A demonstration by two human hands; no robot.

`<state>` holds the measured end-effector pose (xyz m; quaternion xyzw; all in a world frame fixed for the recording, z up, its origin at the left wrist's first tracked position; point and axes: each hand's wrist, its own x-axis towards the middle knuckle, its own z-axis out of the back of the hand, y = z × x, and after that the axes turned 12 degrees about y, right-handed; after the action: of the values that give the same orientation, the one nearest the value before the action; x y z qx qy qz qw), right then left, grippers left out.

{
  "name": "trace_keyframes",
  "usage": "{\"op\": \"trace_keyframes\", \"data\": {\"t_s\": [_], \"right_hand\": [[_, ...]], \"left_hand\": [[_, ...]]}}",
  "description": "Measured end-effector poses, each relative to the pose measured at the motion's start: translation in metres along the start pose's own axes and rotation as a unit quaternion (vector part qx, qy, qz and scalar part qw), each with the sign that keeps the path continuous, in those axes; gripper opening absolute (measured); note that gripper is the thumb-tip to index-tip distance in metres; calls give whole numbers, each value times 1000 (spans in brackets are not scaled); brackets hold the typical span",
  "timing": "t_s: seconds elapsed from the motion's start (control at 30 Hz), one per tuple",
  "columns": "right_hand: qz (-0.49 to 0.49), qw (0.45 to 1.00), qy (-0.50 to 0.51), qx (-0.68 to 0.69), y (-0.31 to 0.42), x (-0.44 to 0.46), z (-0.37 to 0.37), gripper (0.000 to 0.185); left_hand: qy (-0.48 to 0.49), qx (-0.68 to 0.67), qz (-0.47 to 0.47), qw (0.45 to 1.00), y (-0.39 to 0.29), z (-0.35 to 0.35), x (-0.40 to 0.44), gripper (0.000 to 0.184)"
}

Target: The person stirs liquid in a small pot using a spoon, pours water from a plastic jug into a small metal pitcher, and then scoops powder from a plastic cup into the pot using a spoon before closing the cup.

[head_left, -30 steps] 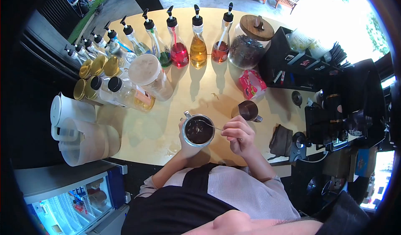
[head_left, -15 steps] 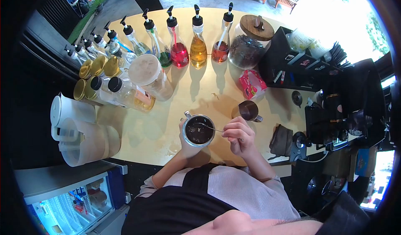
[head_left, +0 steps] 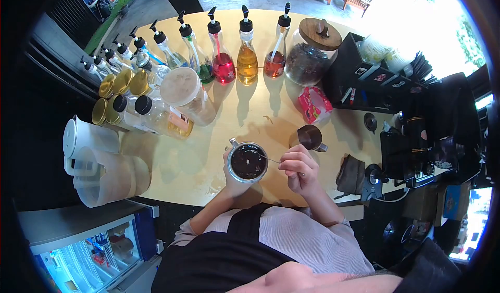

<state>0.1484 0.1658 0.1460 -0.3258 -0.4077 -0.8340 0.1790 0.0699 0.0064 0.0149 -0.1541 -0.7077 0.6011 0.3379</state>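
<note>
A metal cup [head_left: 248, 163] of dark liquid stands near the front edge of the wooden table, its handle pointing to the upper left. My left hand [head_left: 233, 181] is wrapped round the cup's left side, partly hidden by it. Pinched in the fingers of my right hand [head_left: 299, 169] is a thin metal spoon [head_left: 273, 160], whose far end dips into the liquid. Just beyond my right hand sits a second metal cup [head_left: 309, 138]. Behind that lies a pink and red packet [head_left: 315, 105].
Pump bottles [head_left: 248, 56] line the back of the table [head_left: 260, 105], beside a wooden-lidded jar [head_left: 311, 58]. Jars, bottles [head_left: 166, 118] and pitchers [head_left: 104, 178] stand left. On the right are a black organizer [head_left: 359, 79], a cloth [head_left: 351, 176] and a black machine [head_left: 416, 142].
The spoon's end has shifted within the dark liquid, and my right hand has moved very slightly. My left hand keeps its hold on the cup, which stays in place.
</note>
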Motion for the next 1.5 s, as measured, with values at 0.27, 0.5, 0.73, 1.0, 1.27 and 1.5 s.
{"op": "trace_keyframes", "data": {"t_s": [0.27, 0.5, 0.73, 1.0, 1.27, 1.5], "right_hand": [[-2, 1000, 4, 19, 0, -2, 0, 15], [9, 1000, 6, 1, -1, 1, -2, 22], [8, 1000, -2, 2, -2, -1, -1, 16], [14, 1000, 0, 7, -2, -3, -2, 20], [15, 1000, -3, -10, 0, 0, -4, 25], [14, 1000, 0, -9, 0, 1, -3, 24]], "left_hand": [[7, -88, 64, 994, 9, 0, -4, 91], [3, -56, 7, 998, -9, -3, 3, 91], [3, 7, -20, 1000, 0, 0, 1, 90], [7, -18, 3, 1000, -1, 0, 0, 90], [7, -32, 7, 999, 4, 1, -1, 90], [4, -54, 14, 998, -2, -2, 2, 90]]}}
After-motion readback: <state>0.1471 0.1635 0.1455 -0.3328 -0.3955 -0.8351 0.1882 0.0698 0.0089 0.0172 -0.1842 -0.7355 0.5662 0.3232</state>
